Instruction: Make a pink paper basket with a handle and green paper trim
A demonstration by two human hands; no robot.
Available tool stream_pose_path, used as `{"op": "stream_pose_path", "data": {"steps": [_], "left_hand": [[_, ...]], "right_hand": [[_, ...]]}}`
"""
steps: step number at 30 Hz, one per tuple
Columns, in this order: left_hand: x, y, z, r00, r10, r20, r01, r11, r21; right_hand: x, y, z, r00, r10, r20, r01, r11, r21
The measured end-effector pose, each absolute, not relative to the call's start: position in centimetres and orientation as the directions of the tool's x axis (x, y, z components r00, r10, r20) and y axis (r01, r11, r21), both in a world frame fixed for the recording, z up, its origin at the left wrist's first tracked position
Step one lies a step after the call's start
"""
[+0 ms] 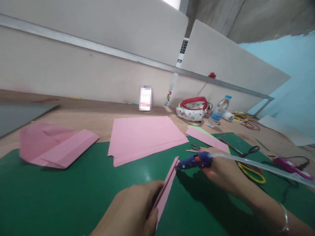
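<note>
So the left hand (134, 209) is clamped around the near end of a folded pink paper strip (167, 186), which sits on edge on the green cutting mat (73, 190) and runs away from the camera. The right hand (221, 173) is wrapped around a blue glue gun (194, 161) with its nozzle right at the far tip of that strip, touching or just about. A long clear glue stick (265, 167) pokes out the back of the gun, off to the right.

Around it there's plenty of clutter. A stack of pink sheets (145, 137) lies just past the strip, half on the mat and half on the counter (98, 114). A folded pink piece (56, 147) sits well off to the left. Behind the right hand are more pink and pale green strips (209, 137), scissors (246, 152), yellow rubber bands (253, 173) and a second, pink glue gun (287, 165) with its cord. Farther back, near the wall, are a red-trimmed pouch (193, 109) and a water bottle (219, 111).

Nothing sits between the hands and the strip.
</note>
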State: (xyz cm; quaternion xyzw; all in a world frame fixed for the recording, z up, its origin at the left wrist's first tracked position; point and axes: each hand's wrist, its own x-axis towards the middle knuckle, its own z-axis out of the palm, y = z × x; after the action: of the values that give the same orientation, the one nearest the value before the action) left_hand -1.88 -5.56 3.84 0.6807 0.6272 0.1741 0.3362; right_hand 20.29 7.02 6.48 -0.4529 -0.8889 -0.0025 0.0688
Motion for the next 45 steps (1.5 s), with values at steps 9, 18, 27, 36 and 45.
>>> {"op": "stream_pose_path", "data": {"steps": [9, 18, 27, 36, 45], "left_hand": [[-1.8, -5.5, 3.4, 0.151, 0.97, -0.188, 0.757, 0.009, 0.654], [-1.8, -5.6, 3.5, 0.139, 0.973, -0.186, 0.742, 0.022, 0.67], [-1.7, -5.5, 3.1, 0.137, 0.977, -0.162, 0.739, 0.008, 0.673], [-1.7, -5.8, 3.5, 0.163, 0.975, -0.154, 0.753, -0.022, 0.657], [-2.0, -7.2, 5.1, 0.231, 0.929, -0.29, 0.81, -0.019, 0.587]], "right_hand": [[20.0, 7.6, 6.4, -0.51, 0.85, 0.134, 0.858, 0.514, -0.002], [19.9, 6.5, 6.7, -0.537, 0.836, 0.115, 0.837, 0.544, -0.047], [19.7, 5.3, 6.8, -0.619, 0.781, 0.081, 0.755, 0.62, -0.216], [19.5, 4.0, 7.2, -0.721, 0.693, -0.012, 0.651, 0.67, -0.357], [19.4, 5.1, 7.0, -0.681, 0.732, 0.005, 0.704, 0.656, -0.273]]}}
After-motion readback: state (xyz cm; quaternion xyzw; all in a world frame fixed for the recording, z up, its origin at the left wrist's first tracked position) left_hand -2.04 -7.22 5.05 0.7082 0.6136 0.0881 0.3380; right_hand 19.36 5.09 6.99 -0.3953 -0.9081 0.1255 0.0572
